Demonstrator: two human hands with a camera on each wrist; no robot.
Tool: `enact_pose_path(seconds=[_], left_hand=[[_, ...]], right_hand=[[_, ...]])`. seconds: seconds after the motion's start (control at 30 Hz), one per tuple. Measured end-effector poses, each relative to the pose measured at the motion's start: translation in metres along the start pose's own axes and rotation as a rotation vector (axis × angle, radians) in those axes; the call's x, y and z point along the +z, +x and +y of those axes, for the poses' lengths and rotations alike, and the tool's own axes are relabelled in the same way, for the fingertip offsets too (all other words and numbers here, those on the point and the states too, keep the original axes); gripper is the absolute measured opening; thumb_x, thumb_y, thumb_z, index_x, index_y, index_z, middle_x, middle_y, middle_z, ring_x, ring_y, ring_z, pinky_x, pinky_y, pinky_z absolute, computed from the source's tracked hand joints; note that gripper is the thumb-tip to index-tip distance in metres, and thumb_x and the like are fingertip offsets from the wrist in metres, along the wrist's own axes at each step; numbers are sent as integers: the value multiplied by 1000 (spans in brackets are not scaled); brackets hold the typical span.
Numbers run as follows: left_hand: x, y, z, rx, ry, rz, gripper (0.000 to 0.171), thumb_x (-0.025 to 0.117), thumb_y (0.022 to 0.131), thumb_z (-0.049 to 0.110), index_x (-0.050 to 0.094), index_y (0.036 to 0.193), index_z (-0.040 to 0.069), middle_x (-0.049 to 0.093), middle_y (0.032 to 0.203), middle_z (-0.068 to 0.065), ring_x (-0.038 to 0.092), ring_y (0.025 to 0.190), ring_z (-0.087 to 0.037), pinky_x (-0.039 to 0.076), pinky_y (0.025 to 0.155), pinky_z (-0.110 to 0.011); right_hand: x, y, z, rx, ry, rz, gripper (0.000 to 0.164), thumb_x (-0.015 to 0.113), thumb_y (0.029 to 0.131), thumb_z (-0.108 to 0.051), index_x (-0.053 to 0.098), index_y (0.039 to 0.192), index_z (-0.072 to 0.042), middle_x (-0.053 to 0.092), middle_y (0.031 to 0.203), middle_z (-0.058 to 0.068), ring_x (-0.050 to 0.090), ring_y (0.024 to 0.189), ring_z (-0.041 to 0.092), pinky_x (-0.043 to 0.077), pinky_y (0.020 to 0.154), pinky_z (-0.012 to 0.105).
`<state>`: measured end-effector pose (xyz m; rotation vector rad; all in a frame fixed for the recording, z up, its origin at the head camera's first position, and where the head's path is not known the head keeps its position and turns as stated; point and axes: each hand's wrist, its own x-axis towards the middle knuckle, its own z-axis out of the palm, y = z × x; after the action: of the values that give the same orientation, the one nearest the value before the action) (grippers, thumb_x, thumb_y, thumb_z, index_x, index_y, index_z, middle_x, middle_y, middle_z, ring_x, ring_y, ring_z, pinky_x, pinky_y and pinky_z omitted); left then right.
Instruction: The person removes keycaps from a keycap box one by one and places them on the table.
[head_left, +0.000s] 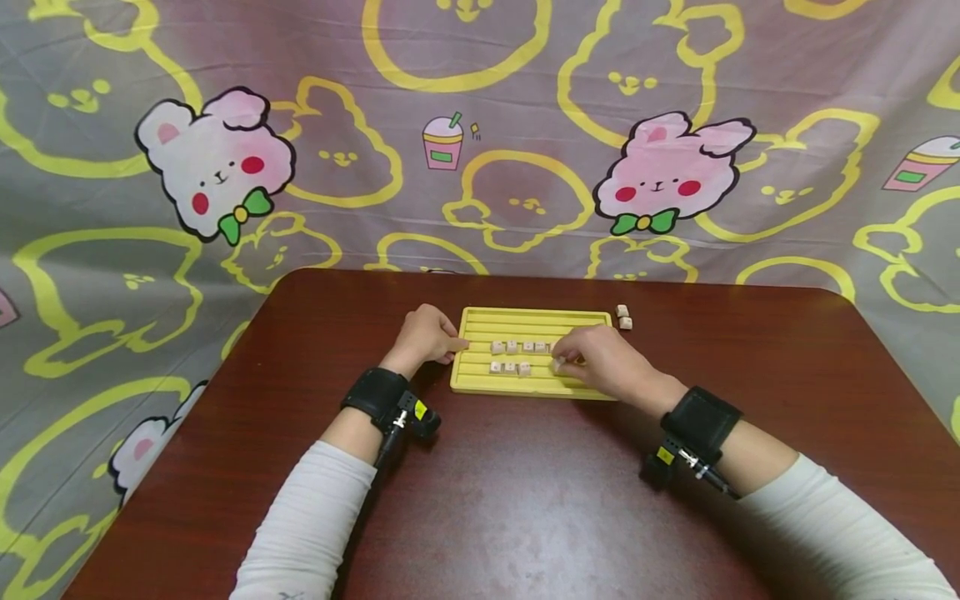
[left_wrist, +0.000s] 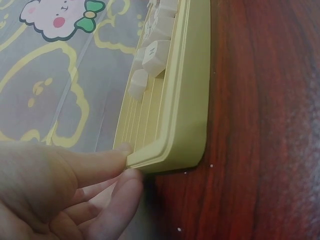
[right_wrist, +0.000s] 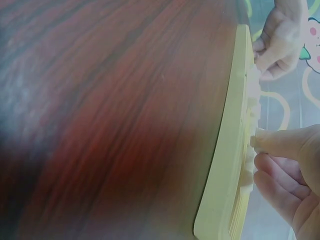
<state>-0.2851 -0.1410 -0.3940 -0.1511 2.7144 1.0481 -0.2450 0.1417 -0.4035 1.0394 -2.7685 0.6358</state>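
A yellow ridged tray [head_left: 480, 382] lies on the table, with white keycaps [head_left: 510, 367] standing in two rows on it. One keycap [left_wrist: 156, 56] bears a dark letter in the left wrist view. My left hand [head_left: 426, 337] pinches the tray's left edge, thumb on the rim and a finger against its outer side. Over the tray's right half, my right hand [head_left: 603, 360] holds a small white keycap [head_left: 557, 364] between thumb and fingers, close to the front row. The right hand covers part of the back row and of the tray's right side.
Two loose keycaps [head_left: 624, 317] lie on the dark red-brown wooden table [head_left: 540, 492], just beyond the tray's right back corner. Behind the table's far edge hangs a cartoon-printed curtain [head_left: 517, 100]. Each wrist wears a black strap with a camera.
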Motion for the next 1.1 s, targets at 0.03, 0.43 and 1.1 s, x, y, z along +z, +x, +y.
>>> enact_pose_path(seconds=[0.03,0.43,1.1], left_hand=[[0,0,0,0,1,-2,24,80,83,16,73,98,-2,72,97,-19,69,58,-11,62,62,-27],[-1,1,0,-8,6,-7,25,80,84,16,72,98,-3,70,99,-20,68,58,-11,62,62,-26],[-1,0,-2,18,4,-4,25,81,83,17,73,96,-3,71,92,-17,67,55,-10,62,62,-27]], right_hand=[[-1,-1,1,3,2,3,11,77,86,-12,77,98,-11,76,94,-1,70,87,12,59,76,32],[-14,-8,11,67,-8,26,15,79,83,-10,77,98,-11,76,93,0,70,84,13,59,81,38],[-41,-22,37,154,-34,92,17,79,82,-7,76,99,-7,72,90,5,63,81,18,57,73,35]])
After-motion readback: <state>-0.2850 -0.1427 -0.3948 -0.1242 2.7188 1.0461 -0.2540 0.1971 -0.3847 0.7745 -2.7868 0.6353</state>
